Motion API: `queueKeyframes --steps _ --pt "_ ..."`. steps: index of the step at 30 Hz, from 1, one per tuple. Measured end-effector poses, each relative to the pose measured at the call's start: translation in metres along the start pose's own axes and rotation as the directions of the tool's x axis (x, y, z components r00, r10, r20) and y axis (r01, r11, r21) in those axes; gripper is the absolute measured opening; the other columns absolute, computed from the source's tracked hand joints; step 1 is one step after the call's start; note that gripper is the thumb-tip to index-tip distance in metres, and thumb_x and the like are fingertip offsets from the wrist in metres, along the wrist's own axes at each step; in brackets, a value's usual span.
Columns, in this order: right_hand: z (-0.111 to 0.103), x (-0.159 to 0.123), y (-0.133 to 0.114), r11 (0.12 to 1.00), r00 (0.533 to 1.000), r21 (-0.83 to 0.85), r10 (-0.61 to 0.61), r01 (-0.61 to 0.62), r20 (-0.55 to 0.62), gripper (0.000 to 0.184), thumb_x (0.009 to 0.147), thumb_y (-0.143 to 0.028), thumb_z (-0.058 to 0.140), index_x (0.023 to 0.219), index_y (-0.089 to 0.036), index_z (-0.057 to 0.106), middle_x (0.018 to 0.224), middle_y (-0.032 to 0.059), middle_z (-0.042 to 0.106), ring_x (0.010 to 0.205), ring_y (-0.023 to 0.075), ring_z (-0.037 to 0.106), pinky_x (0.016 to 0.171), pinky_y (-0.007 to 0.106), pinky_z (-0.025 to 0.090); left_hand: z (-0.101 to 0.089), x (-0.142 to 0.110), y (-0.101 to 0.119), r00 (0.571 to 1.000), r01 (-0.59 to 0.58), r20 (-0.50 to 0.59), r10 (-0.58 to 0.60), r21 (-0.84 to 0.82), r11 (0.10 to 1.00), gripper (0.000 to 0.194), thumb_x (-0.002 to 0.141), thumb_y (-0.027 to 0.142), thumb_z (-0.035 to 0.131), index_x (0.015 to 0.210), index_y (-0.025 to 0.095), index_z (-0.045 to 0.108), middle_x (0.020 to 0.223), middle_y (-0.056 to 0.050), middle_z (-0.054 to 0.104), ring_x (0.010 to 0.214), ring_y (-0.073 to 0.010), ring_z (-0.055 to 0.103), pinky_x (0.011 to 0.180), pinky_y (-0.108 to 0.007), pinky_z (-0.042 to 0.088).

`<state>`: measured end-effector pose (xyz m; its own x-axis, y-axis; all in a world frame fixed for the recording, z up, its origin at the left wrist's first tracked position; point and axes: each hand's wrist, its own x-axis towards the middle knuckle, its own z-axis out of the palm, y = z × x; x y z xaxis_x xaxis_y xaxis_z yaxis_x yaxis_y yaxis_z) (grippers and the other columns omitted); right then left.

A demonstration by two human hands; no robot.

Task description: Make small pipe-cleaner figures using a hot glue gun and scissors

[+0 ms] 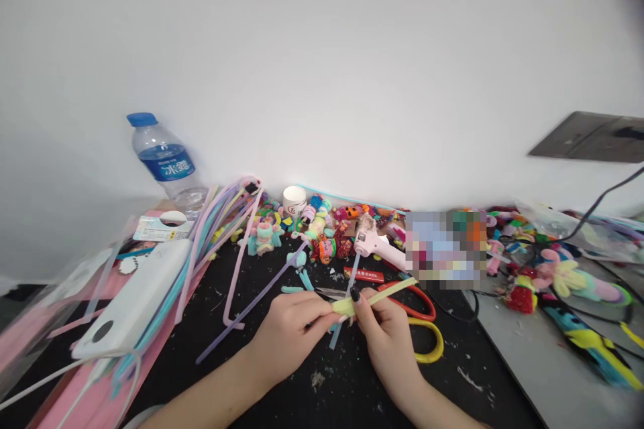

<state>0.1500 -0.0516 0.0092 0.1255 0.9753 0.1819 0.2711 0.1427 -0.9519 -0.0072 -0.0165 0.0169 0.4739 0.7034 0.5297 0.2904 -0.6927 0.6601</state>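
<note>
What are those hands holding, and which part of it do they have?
A pale yellow strip: the left hand pinches its left end, and the right hand holds it partway along.

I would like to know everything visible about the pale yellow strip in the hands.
The pale yellow strip looks soft and fuzzy, like pipe cleaner. The left hand pinches its broader part; the right hand holds it farther along, thumb across it. Beyond, a thin, fairly straight length slants away to the right, above the black surface.
</note>
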Motion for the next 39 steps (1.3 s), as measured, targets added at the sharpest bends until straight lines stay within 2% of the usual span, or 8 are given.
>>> queueKeyframes --steps 4,7,12,15,20,28,34,39 --pt "-0.001 0.000 0.000 1.000 1.000 -0.010 -0.011 0.012 0.024 0.036 0.088 -0.033 0.045 0.056 -0.016 0.048 0.054 -0.0032 0.044 0.051 0.0099 0.039 0.050 0.021 0.032 -0.001 -0.002 0.000 0.992 -0.121 0.036 0.119 0.067 0.990 0.018 0.085 0.013 0.051 0.075 0.013 0.065 0.060 -0.002 0.060 0.053 -0.0094 0.052 0.052 -0.019 0.039" --pt "-0.001 -0.001 0.001 0.999 0.999 -0.026 -0.027 0.028 0.024 0.037 0.089 -0.032 0.044 0.056 -0.016 0.048 0.053 -0.0035 0.042 0.050 0.0097 0.038 0.049 0.021 0.031 -0.002 -0.002 0.000 0.988 -0.143 0.073 0.136 0.098 0.985 0.019 0.086 0.011 0.047 0.077 0.014 0.064 0.061 -0.002 0.058 0.054 -0.0101 0.051 0.053 -0.021 0.038" --pt "-0.004 0.001 0.004 0.990 0.993 -0.085 -0.115 0.115 0.009 0.035 0.090 -0.028 0.043 0.057 -0.016 0.049 0.056 -0.0018 0.048 0.053 0.0107 0.044 0.052 0.022 0.035 -0.008 0.002 -0.002 0.986 0.039 0.159 -0.044 0.040 0.998 0.011 0.085 0.020 0.054 0.088 0.017 0.064 0.075 -0.002 0.062 0.061 -0.0106 0.053 0.058 -0.021 0.042" --pt "-0.005 0.002 0.004 0.971 0.981 -0.145 -0.180 0.189 0.073 0.033 0.089 -0.025 0.044 0.057 -0.017 0.048 0.057 -0.0015 0.049 0.053 0.0108 0.045 0.053 0.022 0.034 -0.011 0.004 -0.003 0.968 0.173 0.181 -0.171 0.009 0.985 0.023 0.081 0.025 0.059 0.103 0.019 0.061 0.090 -0.003 0.063 0.058 -0.0093 0.051 0.057 -0.021 0.044" --pt "-0.005 0.002 0.002 0.965 0.966 -0.158 -0.177 0.208 0.190 0.033 0.090 -0.024 0.043 0.058 -0.017 0.047 0.058 -0.0011 0.048 0.054 0.0110 0.044 0.053 0.023 0.033 -0.011 0.006 -0.001 0.952 0.185 0.263 -0.158 -0.081 0.979 0.016 0.085 0.018 0.052 0.080 0.018 0.067 0.077 -0.002 0.061 0.071 -0.0124 0.056 0.067 -0.022 0.043" --pt "-0.008 0.004 0.000 0.974 0.984 -0.192 -0.095 0.123 0.148 0.038 0.090 -0.027 0.036 0.053 -0.020 0.030 0.052 -0.0049 0.030 0.049 0.0096 0.032 0.048 0.024 0.024 -0.014 0.010 0.001 0.907 0.321 0.317 -0.276 -0.097 0.942 0.012 0.080 0.017 0.056 0.073 0.016 0.066 0.071 0.000 0.057 0.065 -0.0114 0.053 0.059 -0.021 0.040" --pt "-0.006 0.000 0.002 0.981 0.959 -0.127 -0.109 0.146 0.261 0.037 0.093 -0.030 0.035 0.057 -0.018 0.037 0.057 -0.0030 0.038 0.055 0.0108 0.038 0.053 0.024 0.028 -0.015 0.014 0.004 0.850 0.402 0.427 -0.308 -0.147 0.904 0.014 0.076 0.022 0.063 0.065 0.014 0.069 0.063 0.001 0.054 0.057 -0.0096 0.052 0.056 -0.020 0.039" --pt "-0.006 0.000 -0.003 0.976 0.919 -0.100 -0.146 0.194 0.366 0.034 0.092 -0.028 0.037 0.060 -0.018 0.043 0.061 -0.0020 0.043 0.059 0.0117 0.042 0.057 0.024 0.032 -0.014 0.014 0.005 0.841 0.383 0.465 -0.276 -0.152 0.911 0.015 0.072 0.020 0.065 0.058 0.014 0.064 0.058 0.003 0.049 0.054 -0.0093 0.048 0.052 -0.020 0.035"
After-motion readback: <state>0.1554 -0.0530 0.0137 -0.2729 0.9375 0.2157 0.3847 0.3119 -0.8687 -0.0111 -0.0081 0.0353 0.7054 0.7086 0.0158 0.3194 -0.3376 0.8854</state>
